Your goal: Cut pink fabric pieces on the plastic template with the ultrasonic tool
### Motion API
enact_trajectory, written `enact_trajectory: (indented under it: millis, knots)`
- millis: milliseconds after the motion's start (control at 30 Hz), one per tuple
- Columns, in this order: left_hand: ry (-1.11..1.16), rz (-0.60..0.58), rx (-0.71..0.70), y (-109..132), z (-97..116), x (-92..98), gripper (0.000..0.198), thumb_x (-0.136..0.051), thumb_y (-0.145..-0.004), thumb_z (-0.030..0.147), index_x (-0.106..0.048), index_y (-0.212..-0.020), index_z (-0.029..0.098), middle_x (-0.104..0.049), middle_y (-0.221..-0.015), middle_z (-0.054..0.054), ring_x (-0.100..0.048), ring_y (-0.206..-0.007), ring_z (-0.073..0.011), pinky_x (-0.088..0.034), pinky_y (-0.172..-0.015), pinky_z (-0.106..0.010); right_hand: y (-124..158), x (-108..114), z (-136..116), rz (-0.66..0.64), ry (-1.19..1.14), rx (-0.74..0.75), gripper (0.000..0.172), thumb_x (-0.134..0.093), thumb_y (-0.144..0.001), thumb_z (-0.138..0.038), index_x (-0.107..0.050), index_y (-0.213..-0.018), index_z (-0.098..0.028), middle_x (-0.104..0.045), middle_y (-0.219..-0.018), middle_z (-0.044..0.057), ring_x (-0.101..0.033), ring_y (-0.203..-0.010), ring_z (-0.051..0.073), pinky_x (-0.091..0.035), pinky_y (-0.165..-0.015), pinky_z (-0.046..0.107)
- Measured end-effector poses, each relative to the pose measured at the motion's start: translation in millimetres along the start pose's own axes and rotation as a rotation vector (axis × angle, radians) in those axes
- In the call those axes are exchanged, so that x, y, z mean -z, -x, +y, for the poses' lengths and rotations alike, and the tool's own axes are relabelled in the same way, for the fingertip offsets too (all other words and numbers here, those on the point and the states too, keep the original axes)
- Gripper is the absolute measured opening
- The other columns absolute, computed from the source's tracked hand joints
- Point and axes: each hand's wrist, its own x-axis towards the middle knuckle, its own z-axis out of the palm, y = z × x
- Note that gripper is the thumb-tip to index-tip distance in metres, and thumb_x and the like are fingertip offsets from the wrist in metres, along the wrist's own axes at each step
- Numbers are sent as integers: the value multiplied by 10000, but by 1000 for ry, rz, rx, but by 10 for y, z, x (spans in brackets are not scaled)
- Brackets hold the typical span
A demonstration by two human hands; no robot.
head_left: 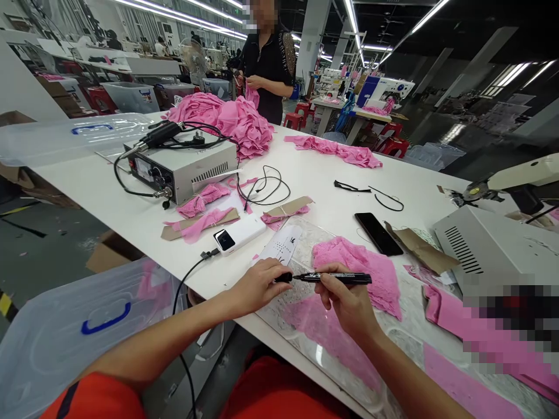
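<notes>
My left hand (258,285) pinches a black marker cap (285,277) over the near edge of the table. Just right of it, my right hand (345,297) grips a black marker (349,278), its bare tip pointing left at the cap with a small gap between. Behind my left hand lies a white paper (283,244) with handwritten marks and dots. Pink lacy fabric (358,265) lies behind my right hand, on a clear plastic sheet (305,230). More pink fabric shows under the sheet, partly hidden by my right forearm.
A white power bank (240,234), a grey control box (187,166) with cables, and a big pink fabric heap (231,119) occupy the left. A phone (378,234) and another grey box (493,250) sit right. A person in black (268,64) stands across the table, holding pink fabric.
</notes>
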Motion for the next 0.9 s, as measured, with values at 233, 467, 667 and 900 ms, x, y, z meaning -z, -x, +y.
enact_trajectory:
  millis: [233,467,667,900]
  knots:
    - [-37,-13,-110,-12,90,-2,359,-448,-982,459,-621,-1097,167,-661,-921,-78,-609,-874,-189,-475,-815,-318,56,0,36,-90,75,5,336,-723,-731,-473,-637,-825,-162,-621,-581,4,-481,-423,84,-384,-377,208]
    - [-132,-17,-290,-20,253,9,419,-314,-1026,410,-620,-1000,125,-623,-795,-77,-560,-753,-175,-452,-768,-315,189,44,45,-189,75,8,296,-720,-766,-432,-659,-863,-160,-669,-613,25,-585,-464,119,-490,-416,226]
    - [-98,-43,-275,-3,438,-20,448,-263,-1034,357,-607,-876,118,-605,-750,-79,-521,-701,-166,-448,-718,-296,343,61,132,-155,-39,73,220,-712,-789,-380,-642,-868,-186,-696,-632,17,-639,-481,147,-556,-449,258]
    - [234,-167,-88,16,670,21,377,-399,-1007,380,-673,-874,158,-639,-707,-21,-572,-664,-120,-418,-656,-218,476,93,214,-191,-113,59,207,-676,-822,-386,-622,-860,-189,-677,-593,-1,-625,-435,137,-538,-424,239]
